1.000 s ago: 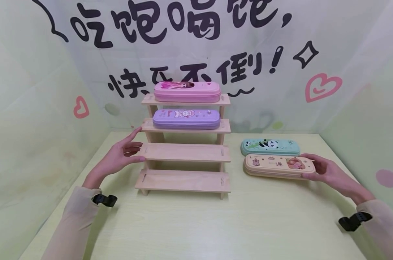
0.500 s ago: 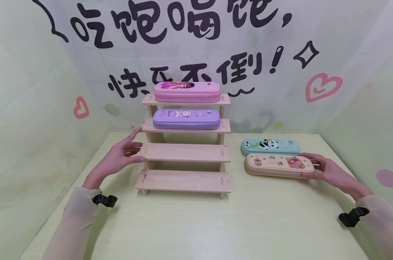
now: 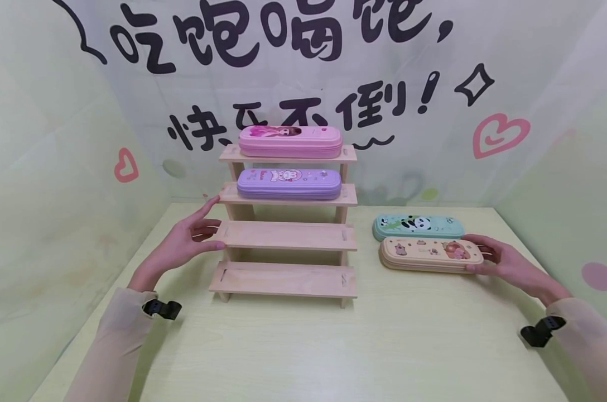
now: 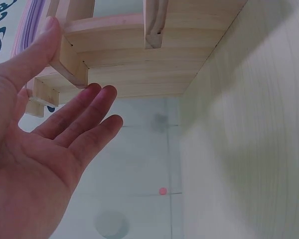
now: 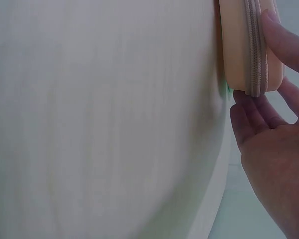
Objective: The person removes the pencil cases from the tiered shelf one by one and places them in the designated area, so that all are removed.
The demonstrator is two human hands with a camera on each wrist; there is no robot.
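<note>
Cream zip case [image 3: 429,254] is at the right hand [image 3: 514,268]: pinched by its right end, thumb over the near edge, fingers bent round the far side and the end. Grip is narrow, about the case's width. Case body runs leftward from that hand, long axis roughly left-right, near parallel to the tiers of the wooden rack [image 3: 285,234], which lies further left, apart from the case. That's the relation I'd watch: held end is the one farthest from the rack. Right hand is clearly the nearer one to the case. Can't tell if the case rests fully on the bench [image 3: 409,340] or is barely off it. Left hand [image 3: 185,243] is on the opposite side of the rack, spread wide, thumb at the left end of the third tier down, index fingertip at the left end of the second; no case in it. Outward from there: mint panda case [image 3: 418,226] lies just behind the cream one, contact unclear; purple case [image 3: 289,185] sits on the second tier, pink case [image 3: 290,142] on the top one, both lengthwise. Behind it all, printed backdrop [image 3: 434,162].
</note>
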